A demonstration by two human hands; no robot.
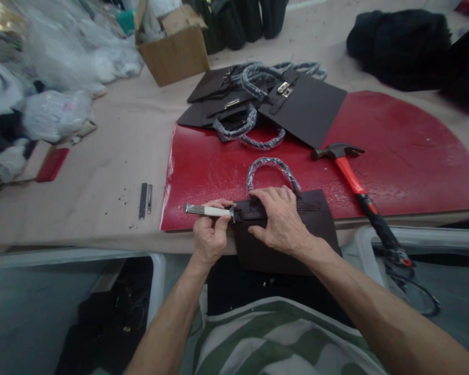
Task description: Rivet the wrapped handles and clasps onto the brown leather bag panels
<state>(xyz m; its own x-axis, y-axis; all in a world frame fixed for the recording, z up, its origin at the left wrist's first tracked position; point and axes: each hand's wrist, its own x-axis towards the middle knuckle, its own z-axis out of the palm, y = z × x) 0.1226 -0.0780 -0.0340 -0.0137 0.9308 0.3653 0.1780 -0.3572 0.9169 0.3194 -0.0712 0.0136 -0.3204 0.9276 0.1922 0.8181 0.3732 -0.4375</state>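
Note:
A dark brown handbag panel (pixel 285 250) hangs over the table's front edge, its plastic-wrapped handle (pixel 271 162) arching up onto the red mat. My left hand (pixel 211 234) pinches a narrow strap-like piece (pixel 214 211), white with a shiny metal-looking end, at the panel's left top corner. Over the panel's upper band lies my right hand (pixel 279 219), fingers gripping the top edge by the handle's base and thumb on the front. Whether the strap-like piece passes into the band is hidden by my fingers.
A claw hammer (pixel 352 177) lies on the red mat (pixel 406 156) at right. More handbag panels (pixel 308 104) are piled behind. Two small dark tools (pixel 143 200) lie left of the mat. A cardboard box (pixel 175 54) stands behind; bins (pixel 158 281) sit below the edge.

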